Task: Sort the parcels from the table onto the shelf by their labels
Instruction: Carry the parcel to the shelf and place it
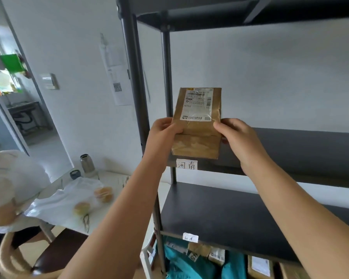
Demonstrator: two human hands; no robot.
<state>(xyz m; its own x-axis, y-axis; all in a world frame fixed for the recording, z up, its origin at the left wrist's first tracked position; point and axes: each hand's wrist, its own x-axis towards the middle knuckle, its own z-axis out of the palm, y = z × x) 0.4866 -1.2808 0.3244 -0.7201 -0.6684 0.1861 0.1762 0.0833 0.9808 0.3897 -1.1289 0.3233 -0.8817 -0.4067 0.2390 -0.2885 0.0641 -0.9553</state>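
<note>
A brown paper parcel with a white shipping label on its upper half is held upright in front of the black metal shelf. My left hand grips its left edge and my right hand grips its right edge. The parcel hovers at the left end of the middle shelf board, just above a white handwritten tag on that board's front edge. The board below carries a second tag. Under it lie several parcels, teal bags and brown boxes.
The shelf's dark posts stand left of the parcel. At lower left a white table holds a plastic bag of buns, a steel flask and a small jar. Another person in white sits there, near a chair.
</note>
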